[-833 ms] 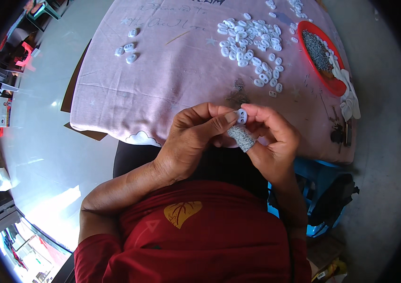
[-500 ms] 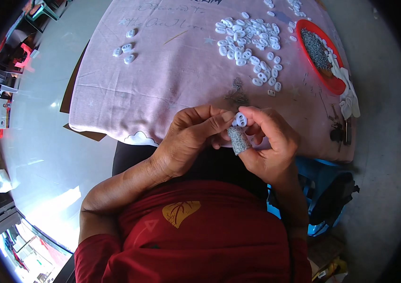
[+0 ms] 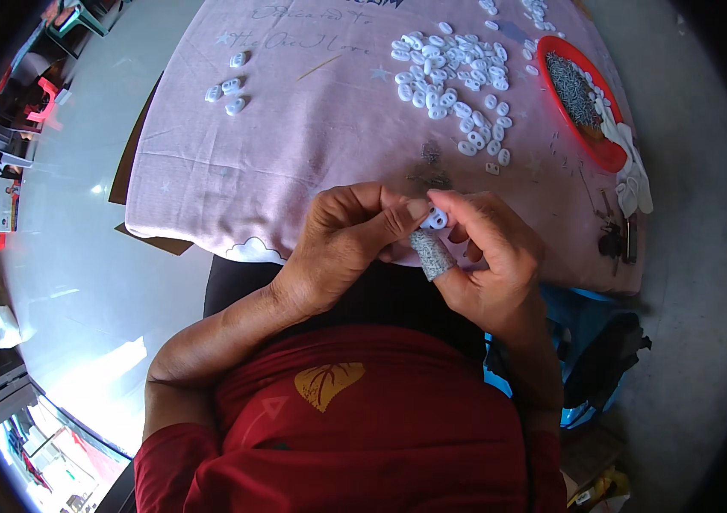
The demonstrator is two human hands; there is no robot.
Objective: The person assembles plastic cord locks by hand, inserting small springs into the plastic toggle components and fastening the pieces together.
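A small white oval plastic piece [image 3: 437, 219] with two dark holes is pinched between my hands, just off the table's near edge. My left hand [image 3: 342, 239] is closed, thumb and fingertips on the piece's left side. On the other side my right hand [image 3: 496, 256] grips it between a bent index finger and the thumb, which wears a speckled grey wrap [image 3: 433, 255]. The fingers hide part of the piece. Right beyond my fingertips lies a small heap of thin metal pins or screws [image 3: 432, 167] on the pink cloth.
Many similar white pieces [image 3: 453, 64] lie farther back on the pink-clothed table [image 3: 278, 154], with a few apart at left [image 3: 231, 85]. At right are a red tray [image 3: 611, 156] of metal bits, a white glove [image 3: 631, 184] and dark keys [image 3: 611, 242]. A blue chair [image 3: 573, 299] stands below.
Between my fingertips the white piece has tilted and shifted slightly, with less of its face showing. Both hands remain nearly in place.
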